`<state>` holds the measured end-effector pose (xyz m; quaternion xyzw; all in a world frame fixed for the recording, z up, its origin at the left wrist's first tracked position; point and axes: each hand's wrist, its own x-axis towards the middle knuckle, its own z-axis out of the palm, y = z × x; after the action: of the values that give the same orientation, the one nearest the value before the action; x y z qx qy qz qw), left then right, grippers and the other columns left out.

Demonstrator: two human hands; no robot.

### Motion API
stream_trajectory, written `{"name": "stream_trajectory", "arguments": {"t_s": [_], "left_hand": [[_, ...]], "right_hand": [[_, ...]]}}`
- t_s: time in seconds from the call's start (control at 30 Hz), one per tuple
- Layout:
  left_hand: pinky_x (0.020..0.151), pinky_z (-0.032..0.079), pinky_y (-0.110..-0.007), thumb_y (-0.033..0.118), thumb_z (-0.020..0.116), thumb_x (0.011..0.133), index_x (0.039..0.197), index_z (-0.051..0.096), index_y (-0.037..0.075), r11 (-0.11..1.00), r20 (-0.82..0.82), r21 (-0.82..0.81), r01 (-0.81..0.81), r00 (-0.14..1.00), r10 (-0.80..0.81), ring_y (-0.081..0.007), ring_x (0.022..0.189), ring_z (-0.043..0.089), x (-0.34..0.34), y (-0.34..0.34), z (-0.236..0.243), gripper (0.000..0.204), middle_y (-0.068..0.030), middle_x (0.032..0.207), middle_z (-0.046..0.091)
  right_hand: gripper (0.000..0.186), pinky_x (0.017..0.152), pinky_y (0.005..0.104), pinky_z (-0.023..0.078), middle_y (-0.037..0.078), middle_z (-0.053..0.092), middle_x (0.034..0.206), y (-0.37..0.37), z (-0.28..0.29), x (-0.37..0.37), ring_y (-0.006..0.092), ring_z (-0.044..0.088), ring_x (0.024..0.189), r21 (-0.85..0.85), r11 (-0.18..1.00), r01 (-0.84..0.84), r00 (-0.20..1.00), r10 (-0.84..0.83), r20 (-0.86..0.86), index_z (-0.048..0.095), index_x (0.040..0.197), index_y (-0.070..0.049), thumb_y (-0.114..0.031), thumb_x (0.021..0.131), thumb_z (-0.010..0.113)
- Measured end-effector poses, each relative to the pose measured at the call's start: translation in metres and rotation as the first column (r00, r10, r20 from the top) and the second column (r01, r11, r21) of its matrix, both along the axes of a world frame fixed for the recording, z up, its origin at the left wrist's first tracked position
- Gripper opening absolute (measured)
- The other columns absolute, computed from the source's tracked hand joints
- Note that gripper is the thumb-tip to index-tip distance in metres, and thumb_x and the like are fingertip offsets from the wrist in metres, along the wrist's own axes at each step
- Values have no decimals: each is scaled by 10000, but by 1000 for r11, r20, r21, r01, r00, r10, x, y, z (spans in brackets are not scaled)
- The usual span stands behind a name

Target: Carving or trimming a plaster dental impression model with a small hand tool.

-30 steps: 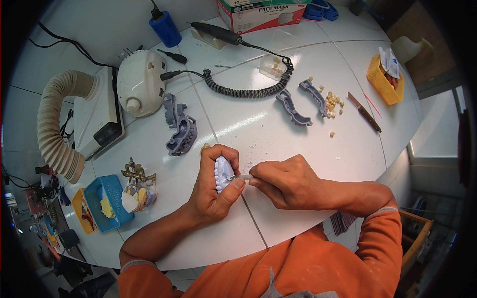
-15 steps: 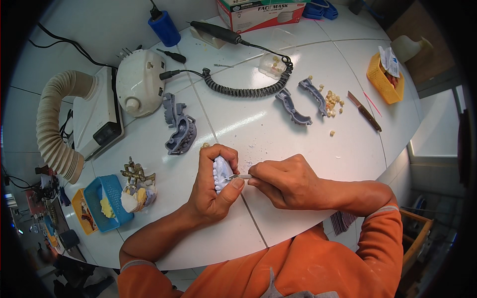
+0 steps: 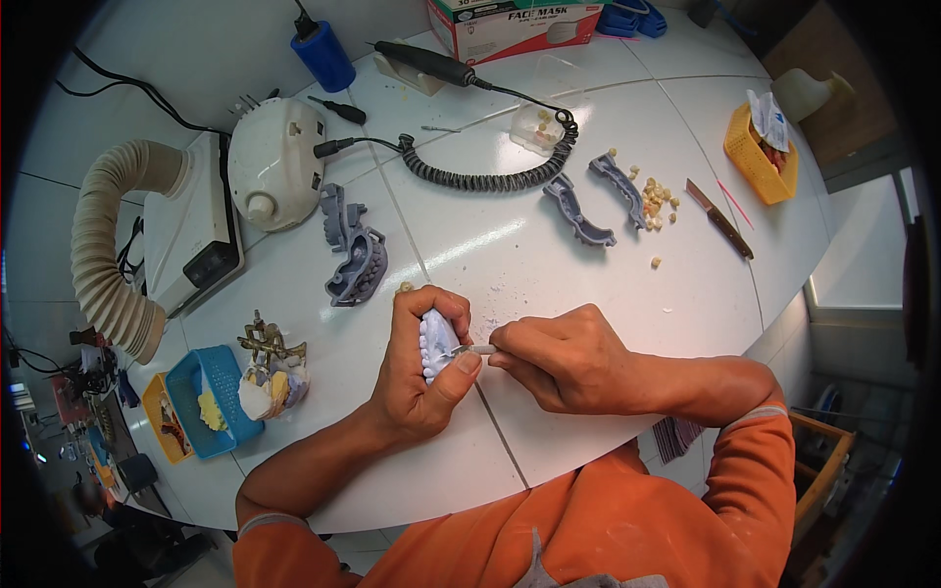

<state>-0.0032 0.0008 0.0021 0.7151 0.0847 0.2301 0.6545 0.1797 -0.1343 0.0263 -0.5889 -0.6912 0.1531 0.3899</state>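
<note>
White tiled bench [image 3: 549, 245] fills your head view, dusted with pale chips near its front edge. Your left hand [image 3: 417, 377] is wrapped around a pale blue dental cast [image 3: 434, 343], held just above the bench at near centre. Your right hand [image 3: 564, 358] pinches a small metal tool [image 3: 477, 349], its tip touching the cast. Farther left lie a grey articulator [image 3: 355, 257] and a white motor unit [image 3: 274, 162].

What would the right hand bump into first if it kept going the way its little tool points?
The right hand points its thin metal tool leftward, straight at the pale blue dental model that the left hand grips. The tip already seems to touch it, though depth is hard to judge.
</note>
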Motion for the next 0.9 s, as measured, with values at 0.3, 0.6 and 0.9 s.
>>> {"name": "stream_trajectory", "arguments": {"t_s": [0.3, 0.6, 0.9], "left_hand": [[851, 444, -314, 133, 628, 991, 1337, 376, 32, 1000, -53, -29, -4, 999, 2, -145, 939, 475, -1, 0, 1, 440, -99, 1094, 475], [857, 464, -288, 70, 645, 969, 1386, 346, 43, 987, -78, -160, 4, 997, -17, -134, 980, 496, -4, -3, 1, 514, -92, 1163, 467], [919, 492, -311, 147, 590, 1011, 1555, 309, 13, 974, -164, -222, 44, 983, -82, -139, 1008, 542, -1, 3, 10, 627, -92, 1257, 460]], "right_hand": [[172, 414, 376, 419, 53, 618, 646, 0, 1, 2, 252, 579, 460, -35, 999, -12, 1000, 11, -25, 593, 901, -81, -143, 962, 742], [128, 456, 385, 429, 74, 619, 660, 3, 0, 13, 267, 600, 502, -17, 996, 88, 994, -89, -60, 616, 919, -66, -117, 966, 724], [199, 500, 357, 463, 51, 613, 787, 7, 5, 25, 232, 609, 577, 110, 978, 180, 983, -181, 5, 708, 1047, -49, -57, 868, 794]]}}
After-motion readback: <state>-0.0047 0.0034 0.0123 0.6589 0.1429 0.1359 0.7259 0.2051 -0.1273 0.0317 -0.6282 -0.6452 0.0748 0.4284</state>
